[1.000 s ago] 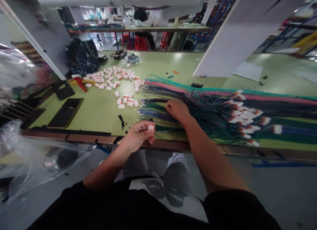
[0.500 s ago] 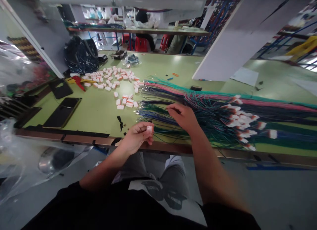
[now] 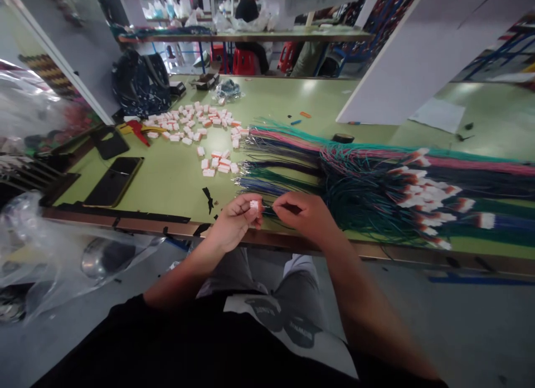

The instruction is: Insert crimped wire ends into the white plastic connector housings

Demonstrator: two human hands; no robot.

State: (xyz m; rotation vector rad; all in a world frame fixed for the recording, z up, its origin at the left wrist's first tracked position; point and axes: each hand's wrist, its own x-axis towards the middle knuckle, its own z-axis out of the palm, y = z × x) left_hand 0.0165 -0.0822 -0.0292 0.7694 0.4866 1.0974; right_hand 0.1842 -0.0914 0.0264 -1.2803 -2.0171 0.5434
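Observation:
Between the thumb and fingers of my left hand (image 3: 236, 223) is a small white and orange connector housing (image 3: 254, 205). My right hand (image 3: 303, 215) is closed in a pinch just to its right, with a thin wire (image 3: 268, 205) running from the fingertips toward the housing. Whether the wire tip is inside the housing I cannot tell. Beyond my hands, bundles of green, blue, black and pink wires (image 3: 288, 140) lie across the bench with bare tips to the left. Loose connector housings (image 3: 221, 162) are scattered left of those tips.
Finished-looking wired connectors (image 3: 430, 193) are heaped on the right. A phone (image 3: 113, 182), a black case (image 3: 109, 142) and red-and-yellow pliers (image 3: 137, 131) lie at the left. A dark backpack (image 3: 140, 87) stands behind. A white panel (image 3: 384, 59) rises from the green bench (image 3: 175, 182).
My right hand has come left and down from the wire bundles to beside the connector housing, now with a wire in its pinch. My left hand still holds the housing. The view has shifted slightly.

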